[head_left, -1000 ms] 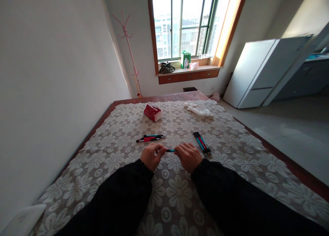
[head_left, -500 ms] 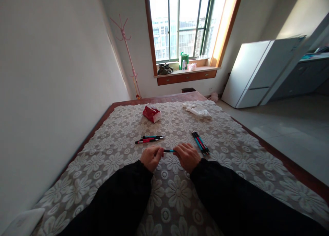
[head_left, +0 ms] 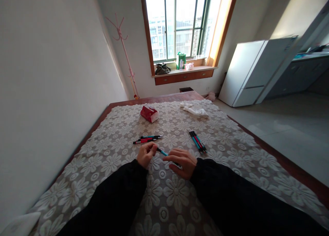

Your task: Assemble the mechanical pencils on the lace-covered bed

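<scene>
Both hands hold one blue pen [head_left: 162, 152] just above the flowery cloth [head_left: 231, 153]. The left hand [head_left: 146, 154] is curled, pinching the pen's far end; the right hand [head_left: 181, 162] lies flatter, fingers closed on the near end — palm down. More pens [head_left: 147, 139] lie just past the left hand, another bunch [head_left: 197, 140] past the right. No writing can be read.

I see a slim blue pen [head_left: 162, 152] with a black tip, tilted diagonally just above the floral cloth. Both ends are gripped, its middle showing.
</scene>
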Available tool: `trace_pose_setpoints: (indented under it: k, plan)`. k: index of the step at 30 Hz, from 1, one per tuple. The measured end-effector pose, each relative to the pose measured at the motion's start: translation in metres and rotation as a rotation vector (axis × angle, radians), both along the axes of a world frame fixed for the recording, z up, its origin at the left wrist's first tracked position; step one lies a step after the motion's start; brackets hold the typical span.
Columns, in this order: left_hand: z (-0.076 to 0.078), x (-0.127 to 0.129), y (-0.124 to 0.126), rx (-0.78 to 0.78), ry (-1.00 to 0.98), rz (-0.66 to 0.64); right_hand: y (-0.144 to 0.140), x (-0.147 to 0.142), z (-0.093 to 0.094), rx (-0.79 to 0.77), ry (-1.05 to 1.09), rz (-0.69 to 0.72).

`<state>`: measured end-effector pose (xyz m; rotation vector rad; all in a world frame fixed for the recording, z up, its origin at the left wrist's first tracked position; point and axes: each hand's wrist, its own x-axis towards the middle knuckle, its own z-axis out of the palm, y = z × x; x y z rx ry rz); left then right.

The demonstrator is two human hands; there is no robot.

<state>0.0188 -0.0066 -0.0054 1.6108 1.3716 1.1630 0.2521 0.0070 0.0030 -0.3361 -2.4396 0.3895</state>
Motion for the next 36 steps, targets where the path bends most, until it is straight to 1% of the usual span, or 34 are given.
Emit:
trace_pose_setpoints:
  k: [3, 7, 11, 17, 22, 25, 29, 32, 36]
  plan:
    - [0.002, -0.002, 0.002, -0.025, -0.095, -0.050, -0.002, -0.001, -0.001, 0.045, -0.042, 0.077]
    - [0.006, -0.002, 0.000, -0.048, -0.096, -0.068, 0.000, -0.004, -0.008, 0.160, -0.112, 0.097]
    - [0.007, 0.000, -0.001, -0.075, -0.085, -0.058, -0.001, -0.005, -0.009, 0.181, -0.176, 0.124]
    - [0.008, 0.003, -0.001, -0.101, -0.062, -0.049, -0.004, -0.005, -0.009, 0.241, -0.195, 0.080]
    - [0.004, 0.004, -0.003, -0.099, 0.002, -0.041, -0.006, -0.008, -0.009, 0.287, -0.215, 0.065]
    - [0.001, 0.005, -0.003, -0.032, 0.103, 0.021, -0.003, -0.006, -0.006, 0.286, -0.216, 0.001]
    - [-0.001, 0.005, -0.002, 0.081, 0.246, 0.148, 0.011, 0.007, 0.004, 0.250, -0.270, -0.156]
    - [-0.002, 0.004, -0.002, 0.103, 0.293, 0.140, 0.027, 0.022, 0.013, 0.162, -0.416, -0.288]
    - [-0.003, 0.005, -0.003, 0.079, 0.371, 0.099, 0.042, 0.038, 0.024, 0.044, -0.631, -0.452]
